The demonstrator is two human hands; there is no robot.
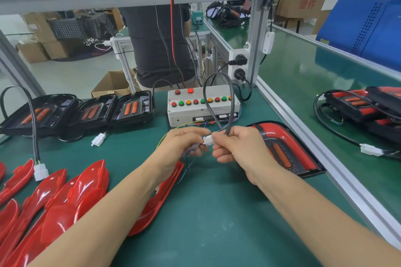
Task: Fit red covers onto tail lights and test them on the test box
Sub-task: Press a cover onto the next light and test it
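The white test box [202, 104] with red, green and orange buttons stands at the back of the green mat. My left hand [184, 142] pinches the box's thin coloured wires at a white connector [207, 141]. My right hand [236, 147] grips the other side of that connector together with the looped black cable [208, 97]. The cable belongs to a covered tail light [286, 149] lying to the right of my hands. Three uncovered black tail lights [86, 112] sit in a row at the left. Several red covers [71, 199] are spread across the near left.
An aluminium rail [303, 141] bounds the mat on the right; beyond it lie more covered tail lights [368, 108] and a blue machine [366, 28]. A person in a dark shirt [156, 45] stands behind the bench. A loose white plug [98, 139] lies on the mat.
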